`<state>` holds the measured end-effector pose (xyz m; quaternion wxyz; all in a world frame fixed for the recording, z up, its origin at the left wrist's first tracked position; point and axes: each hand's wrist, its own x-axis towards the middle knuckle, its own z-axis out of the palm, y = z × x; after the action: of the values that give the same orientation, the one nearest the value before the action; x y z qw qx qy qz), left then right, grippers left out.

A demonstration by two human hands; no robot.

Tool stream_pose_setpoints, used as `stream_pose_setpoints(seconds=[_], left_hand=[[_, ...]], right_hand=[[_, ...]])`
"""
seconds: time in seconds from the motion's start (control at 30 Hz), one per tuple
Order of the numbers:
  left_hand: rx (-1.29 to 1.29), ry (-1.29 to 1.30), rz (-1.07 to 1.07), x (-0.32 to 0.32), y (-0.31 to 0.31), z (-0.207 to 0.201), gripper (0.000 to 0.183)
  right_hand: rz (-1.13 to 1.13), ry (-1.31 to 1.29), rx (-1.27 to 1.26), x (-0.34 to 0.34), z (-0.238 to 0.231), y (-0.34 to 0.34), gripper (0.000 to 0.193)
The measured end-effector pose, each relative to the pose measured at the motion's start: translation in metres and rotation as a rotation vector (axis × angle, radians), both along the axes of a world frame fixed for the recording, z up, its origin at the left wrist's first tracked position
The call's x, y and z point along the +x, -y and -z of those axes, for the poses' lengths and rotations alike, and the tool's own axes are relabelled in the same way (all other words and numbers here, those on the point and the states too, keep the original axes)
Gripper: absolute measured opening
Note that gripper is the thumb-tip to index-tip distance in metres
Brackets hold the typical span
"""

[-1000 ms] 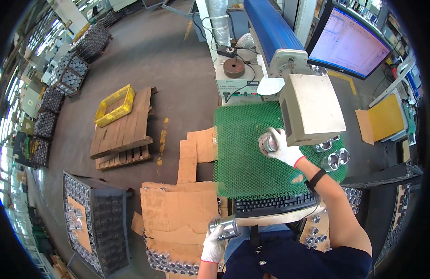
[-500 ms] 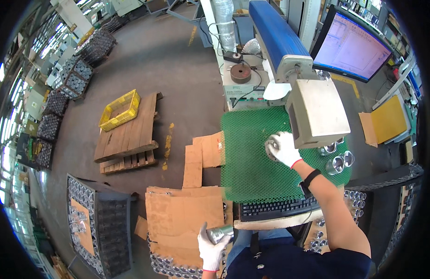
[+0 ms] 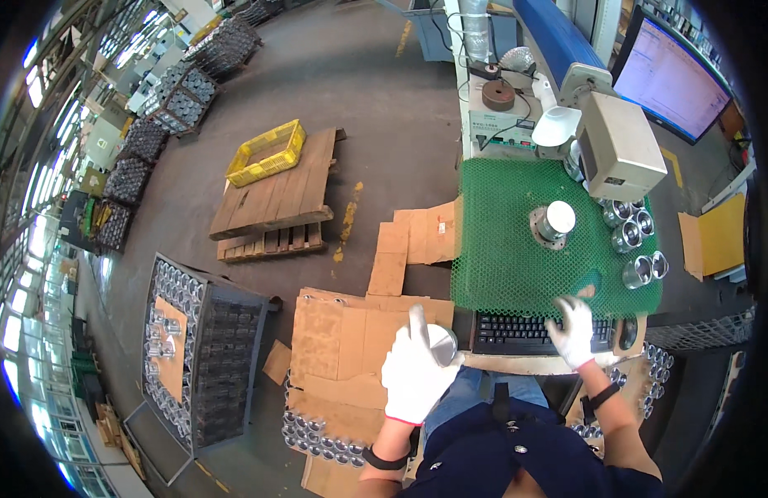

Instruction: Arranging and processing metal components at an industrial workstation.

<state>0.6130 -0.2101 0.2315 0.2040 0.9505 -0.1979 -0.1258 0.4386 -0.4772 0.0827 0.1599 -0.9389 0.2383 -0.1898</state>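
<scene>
Silvery cylinder (image 3: 443, 344) in the left hand (image 3: 417, 378), at its right side, fingers curled partly round; long axis hard to judge, lower body and some fingers hidden. Right hand (image 3: 573, 334) half open, fingers spread over the black keyboard (image 3: 513, 329), apparently holding nothing; contact with the keys impossible to tell. Ahead of both hands, nearer the right: second cylinder (image 3: 559, 217), long axis roughly upright, on a partly hidden round fixture (image 3: 542, 234) upon the green mat (image 3: 500, 270).
</scene>
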Motion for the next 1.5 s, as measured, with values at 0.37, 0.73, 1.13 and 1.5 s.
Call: stream_pose_setpoints(seconds=[0.37, 0.73, 1.13, 1.5], left_hand=[[0.073, 0.106, 0.175, -0.011, 0.010, -0.022, 0.101], [-0.434, -0.154, 0.226, -0.017, 0.014, 0.049, 0.108], [-0.942, -1.286, -0.346, -0.056, 0.011, 0.124, 0.080], [-0.984, -0.987, -0.591, -0.036, -0.052, 0.191, 0.060]], right_hand=[[-0.146, -0.065, 0.307, -0.007, -0.019, -0.045, 0.025], [-0.129, -0.160, 1.044, -0.024, -0.045, -0.068, 0.047], [-0.232, -0.254, 1.892, 0.022, -0.050, -0.067, 0.054], [-0.273, -0.298, -0.206, 0.227, -0.012, 0.022, 0.019]])
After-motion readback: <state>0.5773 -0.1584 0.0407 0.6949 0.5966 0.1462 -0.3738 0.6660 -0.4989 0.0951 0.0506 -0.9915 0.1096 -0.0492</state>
